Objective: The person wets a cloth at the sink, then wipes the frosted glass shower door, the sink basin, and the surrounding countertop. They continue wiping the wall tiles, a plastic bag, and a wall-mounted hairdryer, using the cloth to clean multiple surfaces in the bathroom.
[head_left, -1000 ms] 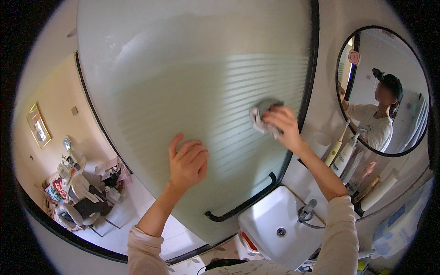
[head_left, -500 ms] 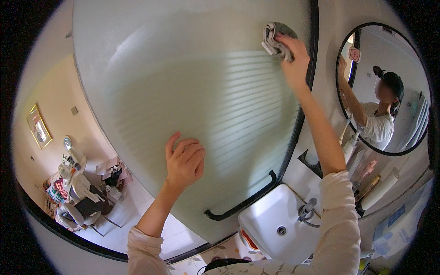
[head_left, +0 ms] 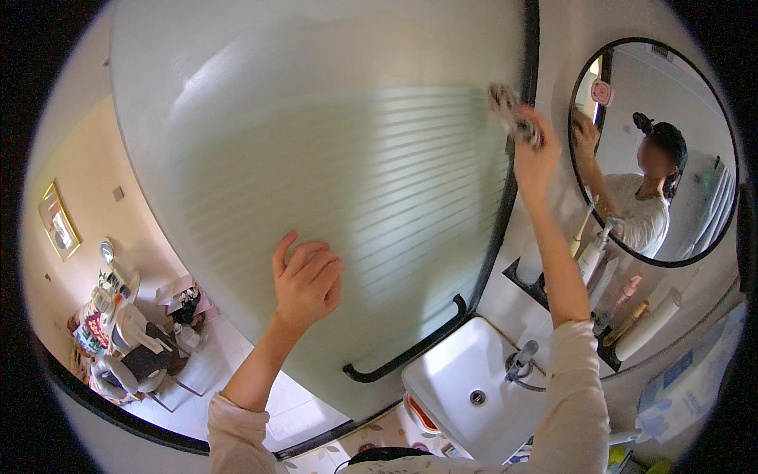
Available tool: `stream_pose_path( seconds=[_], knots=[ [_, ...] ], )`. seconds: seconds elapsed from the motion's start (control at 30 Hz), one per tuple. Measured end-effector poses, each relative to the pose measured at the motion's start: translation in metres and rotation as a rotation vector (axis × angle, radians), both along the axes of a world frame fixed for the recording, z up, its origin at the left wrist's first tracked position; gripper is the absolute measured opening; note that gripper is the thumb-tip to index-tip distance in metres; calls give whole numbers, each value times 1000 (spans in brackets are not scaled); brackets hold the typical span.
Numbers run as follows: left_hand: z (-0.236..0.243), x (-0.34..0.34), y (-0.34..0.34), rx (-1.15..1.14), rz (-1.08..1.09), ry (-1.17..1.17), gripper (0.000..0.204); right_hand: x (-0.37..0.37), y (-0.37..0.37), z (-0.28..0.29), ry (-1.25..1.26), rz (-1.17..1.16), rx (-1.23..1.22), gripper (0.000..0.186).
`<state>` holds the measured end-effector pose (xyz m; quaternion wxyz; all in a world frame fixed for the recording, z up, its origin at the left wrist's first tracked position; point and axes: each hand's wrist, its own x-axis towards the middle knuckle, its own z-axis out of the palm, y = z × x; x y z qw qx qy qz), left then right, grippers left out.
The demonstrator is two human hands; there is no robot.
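Observation:
My right hand is shut on a folded grey-and-white cloth, blurred by motion. The cloth is at the right side of a frosted glass door, beside its black edge strip. Whether it presses on the glass there is hard to make out. Lower and to the left, my left hand is open in front of the same glass, fingers loosely bent and apart, holding nothing. A black bar handle crosses the door's lower part.
Right of the door, a white sink with a chrome tap stands below a round black-rimmed mirror. Bottles and tubes fill a black wall shelf beside my right forearm. Beyond the door at left, a cluttered chair stands on pale tiles.
My right hand has moved down and to the right with the cloth, from the upper glass to the door's black edge. The left hand stays nearly in place; the view has shifted slightly.

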<state>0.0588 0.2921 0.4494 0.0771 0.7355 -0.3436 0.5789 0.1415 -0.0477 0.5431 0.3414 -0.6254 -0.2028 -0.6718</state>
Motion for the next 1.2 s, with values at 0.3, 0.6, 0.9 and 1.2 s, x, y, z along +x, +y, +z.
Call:
stream_pose_path(
  seconds=[0.3, 0.6, 0.9, 1.2],
  knots=[
    [0, -1, 3, -10, -13, 36, 10, 51, 19, 24, -117, -210, -220, 38],
    [-4, 1, 2, 11, 22, 44, 9, 21, -4, -87, 377, -85, 31, 27],
    [-9, 7, 9, 20, 11, 34, 16, 41, -15, 75, -38, -195, -23, 32],
    [-5, -1, 8, 26, 32, 47, 8, 53, -20, -70, 191, -259, -37, 35]
  ],
)
